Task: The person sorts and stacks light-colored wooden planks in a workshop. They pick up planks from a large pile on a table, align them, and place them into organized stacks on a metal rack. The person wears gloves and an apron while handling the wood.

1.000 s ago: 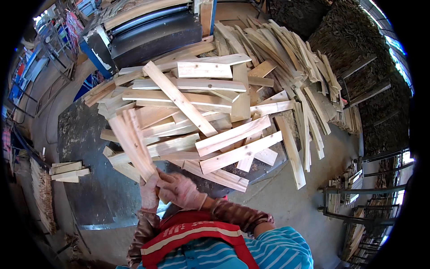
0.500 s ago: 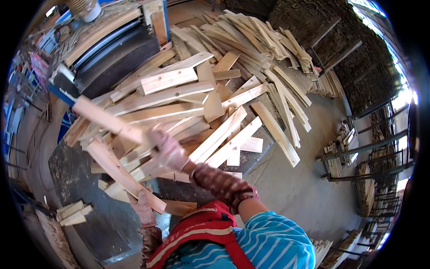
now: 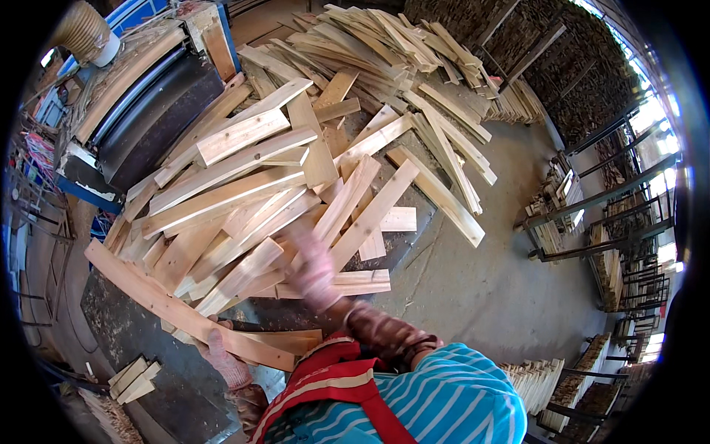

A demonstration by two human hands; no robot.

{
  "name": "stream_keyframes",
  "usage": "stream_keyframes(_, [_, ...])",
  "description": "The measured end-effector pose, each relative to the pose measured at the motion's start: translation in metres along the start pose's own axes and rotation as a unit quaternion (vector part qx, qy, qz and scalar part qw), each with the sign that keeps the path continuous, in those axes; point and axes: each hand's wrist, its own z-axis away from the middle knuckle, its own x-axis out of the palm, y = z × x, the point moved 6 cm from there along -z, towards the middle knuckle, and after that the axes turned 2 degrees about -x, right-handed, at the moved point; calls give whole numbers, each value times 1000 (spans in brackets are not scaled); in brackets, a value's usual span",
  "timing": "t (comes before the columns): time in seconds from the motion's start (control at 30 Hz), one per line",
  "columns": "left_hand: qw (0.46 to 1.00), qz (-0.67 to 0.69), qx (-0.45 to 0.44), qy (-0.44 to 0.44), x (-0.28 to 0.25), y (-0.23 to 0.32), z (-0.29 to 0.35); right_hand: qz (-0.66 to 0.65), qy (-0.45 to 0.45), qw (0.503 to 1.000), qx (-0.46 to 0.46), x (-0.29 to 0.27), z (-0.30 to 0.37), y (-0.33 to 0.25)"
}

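My left hand (image 3: 226,360), in a pale pinkish work glove, is closed around a long wooden board (image 3: 171,303) near its close end. The board slants up to the left over the near edge of the heap. Another shorter piece of wood (image 3: 285,340) lies beside it, against the red apron (image 3: 325,374). My right hand (image 3: 312,274), gloved too, is smeared by motion above the near middle of the heap of loose boards (image 3: 237,196). Its fingers are too blurred to show a grip. Just beyond it, two boards (image 3: 373,214) lie slanting up to the right.
A machine (image 3: 159,111) with a dark curved chute stands at the far left, a ribbed hose (image 3: 81,33) behind it. More boards (image 3: 370,44) are heaped farther back. Racks with stacked wood (image 3: 592,244) line the right. Several short offcuts (image 3: 134,379) lie at the lower left.
The board my right hand held is out of that hand, which has moved right and toward me. The board at my left hand now reaches farther left. The view has shifted slightly.
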Motion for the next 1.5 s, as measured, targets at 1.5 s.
stream_keyframes(1.5, [320,-746,-11,-584,436,-307,66,74,-161,899,400,-332,69,298])
